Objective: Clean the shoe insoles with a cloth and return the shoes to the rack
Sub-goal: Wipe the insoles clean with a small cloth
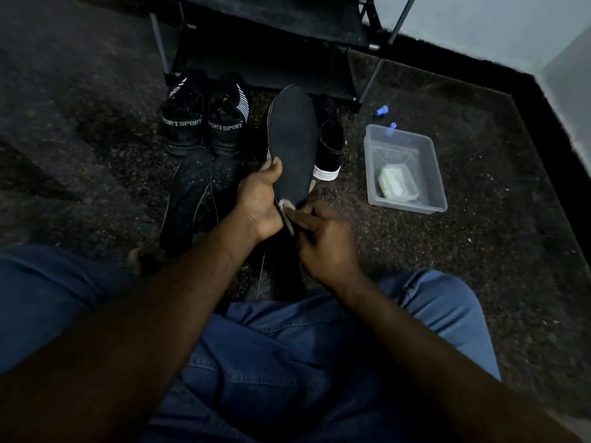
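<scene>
A dark insole (pixel 292 145) stands upright in the middle of the view. My left hand (pixel 260 198) grips its left edge, thumb on the front face. My right hand (pixel 323 243) holds a small white cloth (pixel 285 205) against the insole's lower end. Behind the insole a black shoe with a white sole (pixel 329 142) lies on the carpet. A pair of black sport shoes (pixel 204 118) stands to the left. Two dark insoles (pixel 195 193) lie flat in front of that pair. The black shoe rack (pixel 271 43) stands at the back.
A clear plastic tub (pixel 404 169) with a pale block inside sits on the dark carpet to the right. Two small blue items (pixel 382 110) lie behind it. A pale wall (pixel 511 27) borders the carpet at the right. My legs in blue jeans (pixel 287 362) fill the foreground.
</scene>
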Demonstrator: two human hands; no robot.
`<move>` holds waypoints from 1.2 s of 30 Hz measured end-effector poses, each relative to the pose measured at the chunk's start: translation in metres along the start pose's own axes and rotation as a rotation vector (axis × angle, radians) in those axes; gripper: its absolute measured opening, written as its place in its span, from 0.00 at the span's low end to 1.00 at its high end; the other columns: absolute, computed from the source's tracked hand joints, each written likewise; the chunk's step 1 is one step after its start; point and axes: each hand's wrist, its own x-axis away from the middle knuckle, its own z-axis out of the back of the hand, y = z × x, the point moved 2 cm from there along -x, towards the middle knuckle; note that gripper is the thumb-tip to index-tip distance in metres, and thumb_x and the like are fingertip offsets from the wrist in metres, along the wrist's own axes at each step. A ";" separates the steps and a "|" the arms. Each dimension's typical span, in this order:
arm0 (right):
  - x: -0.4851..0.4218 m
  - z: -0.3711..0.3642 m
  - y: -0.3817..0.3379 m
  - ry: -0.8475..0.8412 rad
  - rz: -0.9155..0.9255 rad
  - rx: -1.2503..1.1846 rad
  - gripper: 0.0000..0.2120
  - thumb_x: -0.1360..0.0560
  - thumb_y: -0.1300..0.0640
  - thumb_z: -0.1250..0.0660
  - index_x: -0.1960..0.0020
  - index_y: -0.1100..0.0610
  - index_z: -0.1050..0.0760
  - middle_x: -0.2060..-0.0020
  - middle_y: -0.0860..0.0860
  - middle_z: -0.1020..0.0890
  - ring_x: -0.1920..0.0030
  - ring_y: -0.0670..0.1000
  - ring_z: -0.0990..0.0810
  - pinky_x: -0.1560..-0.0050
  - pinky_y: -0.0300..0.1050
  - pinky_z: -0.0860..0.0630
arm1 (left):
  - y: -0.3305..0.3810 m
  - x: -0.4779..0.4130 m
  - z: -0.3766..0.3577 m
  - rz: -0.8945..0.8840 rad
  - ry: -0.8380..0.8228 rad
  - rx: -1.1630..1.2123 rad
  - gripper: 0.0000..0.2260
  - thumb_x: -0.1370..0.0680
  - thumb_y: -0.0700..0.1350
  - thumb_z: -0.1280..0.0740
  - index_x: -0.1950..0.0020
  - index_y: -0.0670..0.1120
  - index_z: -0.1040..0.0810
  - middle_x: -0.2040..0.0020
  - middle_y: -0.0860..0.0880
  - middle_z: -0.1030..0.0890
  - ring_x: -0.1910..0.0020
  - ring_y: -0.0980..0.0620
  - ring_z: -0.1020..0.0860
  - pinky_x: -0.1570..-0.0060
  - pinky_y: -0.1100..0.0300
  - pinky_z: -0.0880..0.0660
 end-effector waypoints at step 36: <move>0.005 0.010 0.106 0.189 -0.947 -1.283 0.15 0.18 0.67 0.40 0.36 0.60 0.21 0.47 0.55 0.13 0.47 0.53 0.15 0.41 0.51 0.20 | -0.098 -0.033 -0.003 0.067 0.174 -1.012 0.11 0.17 0.41 0.38 0.36 0.42 0.21 0.38 0.40 0.19 0.40 0.43 0.21 0.39 0.51 0.24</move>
